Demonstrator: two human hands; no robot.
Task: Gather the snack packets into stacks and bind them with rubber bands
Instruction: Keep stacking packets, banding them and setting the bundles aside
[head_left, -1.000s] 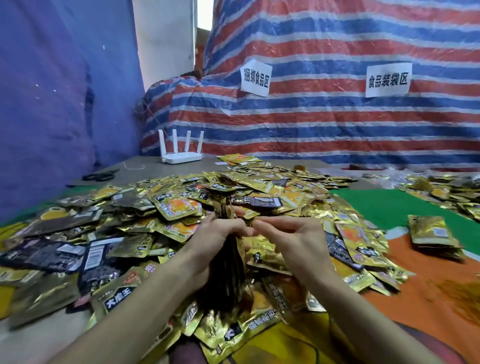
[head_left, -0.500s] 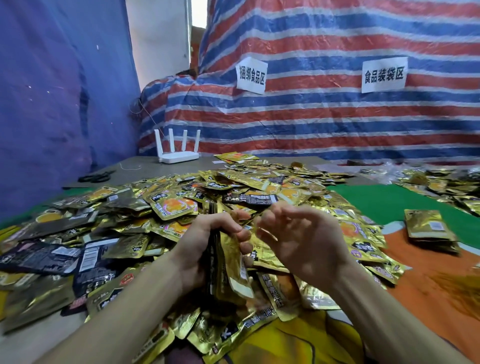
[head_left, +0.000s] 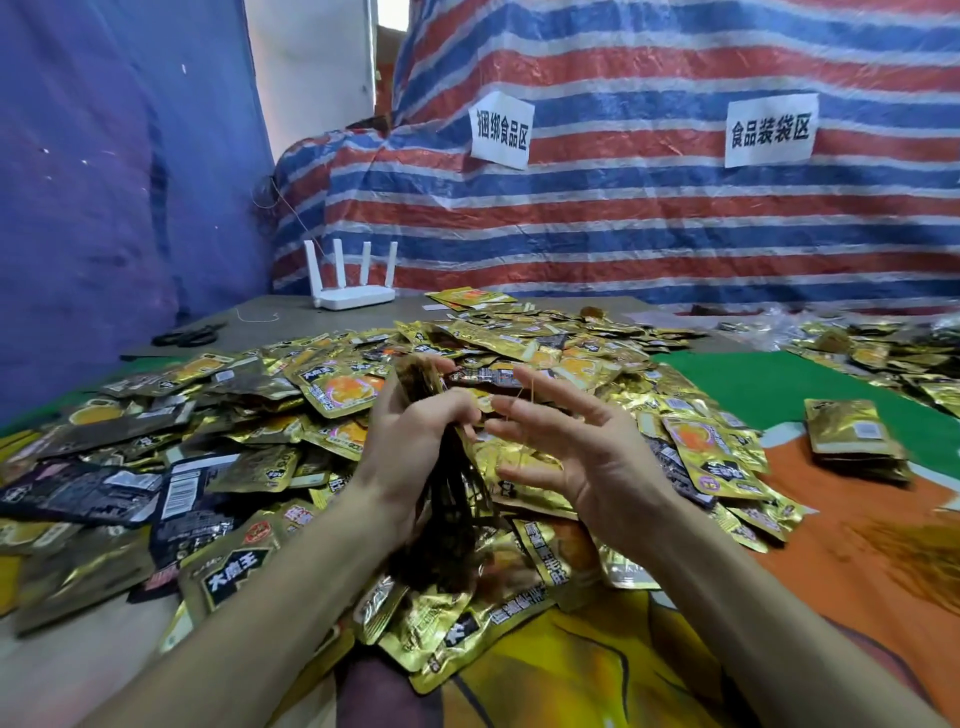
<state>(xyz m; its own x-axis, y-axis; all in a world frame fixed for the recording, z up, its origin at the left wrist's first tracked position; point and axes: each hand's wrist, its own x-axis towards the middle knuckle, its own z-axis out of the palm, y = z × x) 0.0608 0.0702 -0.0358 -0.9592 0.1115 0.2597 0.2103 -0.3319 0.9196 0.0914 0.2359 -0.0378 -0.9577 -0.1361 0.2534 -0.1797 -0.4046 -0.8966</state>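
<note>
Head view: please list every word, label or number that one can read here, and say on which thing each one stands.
"捆绑食品区": on the left white paper sign, fixed on the striped tarp.
"食品装袋区": on the right white paper sign, on the same tarp.
"大肉王": on the black label of a gold snack packet at the front left of the pile.
Other packet print and the barcode label: too small or blurred to read.

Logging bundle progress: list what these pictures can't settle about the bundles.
All head view:
- Held stack: edge-on, blurred, partly covered by the left hand; packet count unreadable.
- Rubber band at the right hand: too thin to trace; whether it loops the stack is unclear.
- Stack on the right: any band too small to see.
- Far-right pile: blurred, cut by the edge.
</note>
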